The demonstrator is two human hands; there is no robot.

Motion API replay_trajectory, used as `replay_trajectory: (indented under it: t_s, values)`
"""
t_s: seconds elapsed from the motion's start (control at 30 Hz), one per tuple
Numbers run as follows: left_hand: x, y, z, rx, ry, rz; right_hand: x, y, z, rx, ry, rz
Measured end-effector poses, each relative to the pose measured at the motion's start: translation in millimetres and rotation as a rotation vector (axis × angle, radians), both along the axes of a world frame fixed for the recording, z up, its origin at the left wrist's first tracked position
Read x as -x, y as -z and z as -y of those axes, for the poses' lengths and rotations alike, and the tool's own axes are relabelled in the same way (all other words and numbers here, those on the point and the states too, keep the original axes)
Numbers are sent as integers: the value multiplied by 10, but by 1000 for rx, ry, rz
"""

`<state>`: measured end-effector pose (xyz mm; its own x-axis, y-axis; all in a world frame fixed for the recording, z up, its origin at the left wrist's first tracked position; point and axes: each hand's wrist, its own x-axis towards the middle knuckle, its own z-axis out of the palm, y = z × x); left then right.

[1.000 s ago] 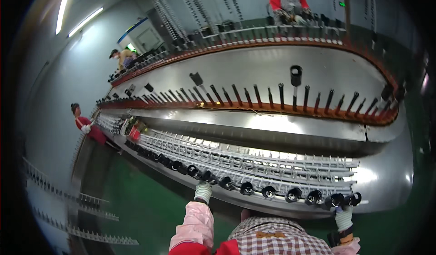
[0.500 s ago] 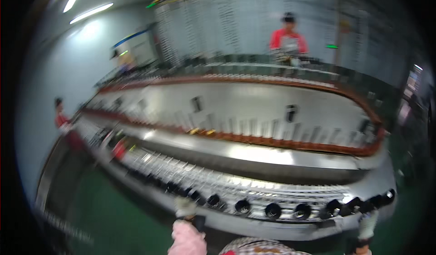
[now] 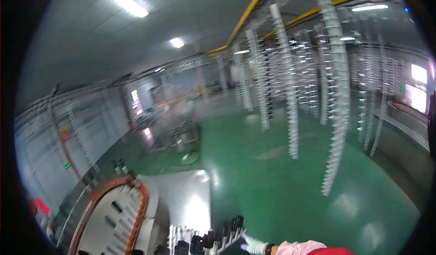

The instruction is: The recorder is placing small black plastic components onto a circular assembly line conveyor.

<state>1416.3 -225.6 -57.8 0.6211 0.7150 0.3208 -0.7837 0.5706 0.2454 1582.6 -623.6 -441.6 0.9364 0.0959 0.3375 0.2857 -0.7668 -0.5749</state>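
My right hand [image 3: 255, 246], in a white glove with a dark band at the wrist, reaches in from the lower edge beside the end of a rack. Its fingers look stretched out and slightly apart, with nothing visible in them. They are at or against the rack's grey edge [image 3: 232, 243]; contact cannot be told for sure. Along the rack stand black cup-shaped pieces [image 3: 208, 239] and pale rods [image 3: 178, 233], partly cut off below. A pink sleeve [image 3: 297, 247] and red cloth lie behind the wrist. My left hand is out of view.
Left of the rack is an oval conveyor with a brown rim [image 3: 142, 209], next to a shiny metal sheet [image 3: 200, 182]. Tall strands of hanging pieces [image 3: 338, 91] come down over the green floor [image 3: 254, 182]. A person in red [image 3: 42, 207] is at far left.
The view has swung far to the right, from the long rack and conveyor to their end and the hall. My left hand has left the picture; my right hand remains near the rack's end.
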Motion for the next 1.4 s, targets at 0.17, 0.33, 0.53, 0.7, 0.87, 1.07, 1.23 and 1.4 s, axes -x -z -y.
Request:
replay_trajectory:
  t_s: [0.17, 0.33, 0.53, 0.7, 0.87, 1.07, 1.23, 1.4]
  values:
    - [-558, -68, 1184, -446, -108, -317, 1442, -1620, 514, -511, 2, -373]
    - [-614, 17, 2547, -963, 229, -447, 1804, -727, 1564, -438, 380, -145]
    - [-670, -88, 4335, -1074, 795, -307, 2078, -672, 2530, -467, 617, 107]
    - [-919, -557, 5714, -1087, 1077, -225, 1979, -443, 3447, -664, 712, 166]
    - [-1985, -652, 7196, -1091, 1079, 66, 1816, -615, 4061, -554, 827, 266]
    - [-2107, -1690, 8106, -1059, 1117, 289, 1595, -696, 4472, -701, 893, 227]
    - [-2127, -2184, 8434, -1005, 1107, 361, 1413, -1346, 4285, -576, 950, 156]
    - [-2340, -1964, 8482, -925, 1179, 294, 1217, -1338, 4333, -703, 832, 161]
